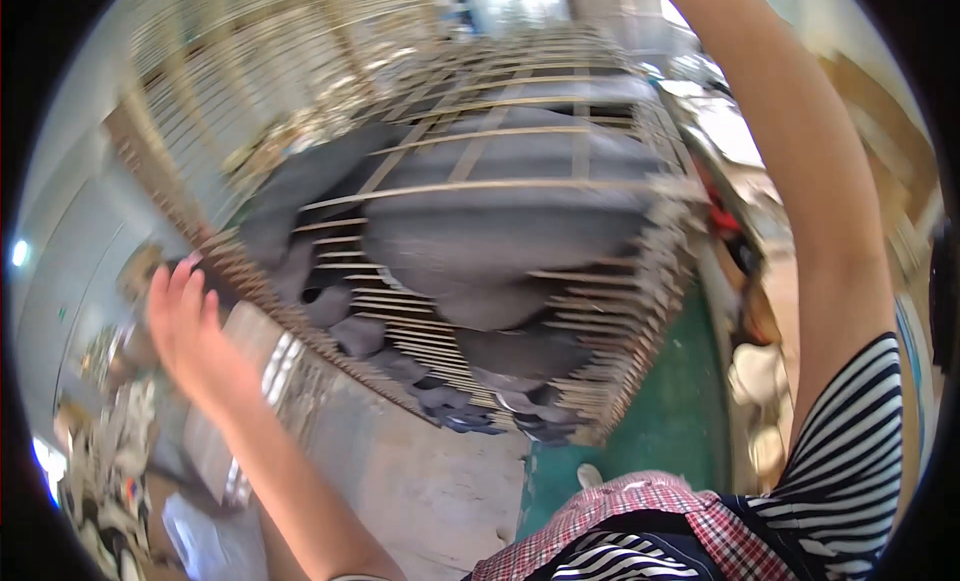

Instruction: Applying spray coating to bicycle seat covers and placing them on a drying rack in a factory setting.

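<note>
My left hand [190, 336] is raised at the left with its fingers stretched and a little apart. It holds nothing I can see and is near the left edge of a tall slatted rack [490, 188]. Dark grey sheets, which look like leather, lie over the slats in several tiers. The largest sheet [500, 236] hangs down at the front, with smaller pieces below it. My right arm [840, 181] reaches up past the rack's right side, and its hand is beyond the upper edge of the view. The picture is blurred by motion.
Another slatted rack [230, 41] stands at the back left. On the right runs a long bench [765, 271] with piled pale pieces. Green flooring [690, 391] meets pale floor [430, 481] below. A pale plastic bag [210, 536] and clutter lie at the lower left.
</note>
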Demonstrator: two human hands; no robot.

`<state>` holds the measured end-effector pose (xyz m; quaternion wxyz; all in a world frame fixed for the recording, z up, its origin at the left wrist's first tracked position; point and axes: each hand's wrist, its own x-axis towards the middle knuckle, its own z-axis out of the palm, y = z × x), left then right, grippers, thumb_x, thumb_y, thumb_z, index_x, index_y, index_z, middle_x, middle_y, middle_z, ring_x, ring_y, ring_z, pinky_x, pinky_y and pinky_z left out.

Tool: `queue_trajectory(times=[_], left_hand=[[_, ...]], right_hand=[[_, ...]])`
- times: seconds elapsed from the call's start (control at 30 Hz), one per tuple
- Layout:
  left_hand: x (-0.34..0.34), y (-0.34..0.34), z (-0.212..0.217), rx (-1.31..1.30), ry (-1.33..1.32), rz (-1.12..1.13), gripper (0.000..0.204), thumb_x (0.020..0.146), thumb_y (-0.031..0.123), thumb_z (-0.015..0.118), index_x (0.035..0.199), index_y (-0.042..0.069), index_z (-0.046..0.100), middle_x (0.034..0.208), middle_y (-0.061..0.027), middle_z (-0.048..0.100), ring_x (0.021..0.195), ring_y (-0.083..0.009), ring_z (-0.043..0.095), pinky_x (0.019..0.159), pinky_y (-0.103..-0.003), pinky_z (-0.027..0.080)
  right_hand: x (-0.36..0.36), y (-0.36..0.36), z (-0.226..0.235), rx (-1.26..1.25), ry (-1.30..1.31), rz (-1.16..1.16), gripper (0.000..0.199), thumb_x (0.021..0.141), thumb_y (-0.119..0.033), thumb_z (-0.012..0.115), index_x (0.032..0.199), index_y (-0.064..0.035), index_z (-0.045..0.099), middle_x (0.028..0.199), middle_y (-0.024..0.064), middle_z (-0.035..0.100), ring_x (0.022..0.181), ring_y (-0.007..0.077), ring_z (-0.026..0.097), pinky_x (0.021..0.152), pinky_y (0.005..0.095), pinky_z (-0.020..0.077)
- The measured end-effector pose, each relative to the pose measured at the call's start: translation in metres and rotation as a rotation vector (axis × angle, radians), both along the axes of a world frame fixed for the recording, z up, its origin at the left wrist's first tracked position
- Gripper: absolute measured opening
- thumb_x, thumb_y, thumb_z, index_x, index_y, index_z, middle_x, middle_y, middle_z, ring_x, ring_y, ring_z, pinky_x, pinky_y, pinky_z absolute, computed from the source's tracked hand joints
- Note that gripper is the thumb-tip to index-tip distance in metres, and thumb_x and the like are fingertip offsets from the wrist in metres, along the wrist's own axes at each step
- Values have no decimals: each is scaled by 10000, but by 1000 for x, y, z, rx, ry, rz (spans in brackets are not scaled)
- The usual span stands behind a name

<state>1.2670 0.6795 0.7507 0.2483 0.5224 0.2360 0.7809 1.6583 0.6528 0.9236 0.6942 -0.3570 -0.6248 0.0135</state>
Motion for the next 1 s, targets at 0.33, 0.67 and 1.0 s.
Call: queue_trajectory(times=[0.33,0.67,1.0], left_hand=[[174,-150,-223,-522,452,-1022,197,833,-9,552,1029,1,572,998,-91,613,953,-184,583,867,-307,443],[347,-374,-318,-1067,866,-1594,230,822,66,596,1042,1,586,960,-77,625,900,-148,589,794,-248,436],[496,-672,-358,-1047,1328,-1920,256,816,221,619,1031,84,596,897,-26,621,824,-144,577,735,-277,417]], right_hand=[[28,-332,-454,-671,4,-808,167,735,-80,627,890,-18,610,735,80,577,683,182,566,648,312,479],[58,-800,-590,-1254,2,-2078,86,683,-173,647,744,-115,630,836,62,573,890,273,519,716,393,452],[74,-888,-623,-1344,-177,-1740,98,687,-195,618,648,-109,588,787,41,537,893,237,486,720,391,395]])
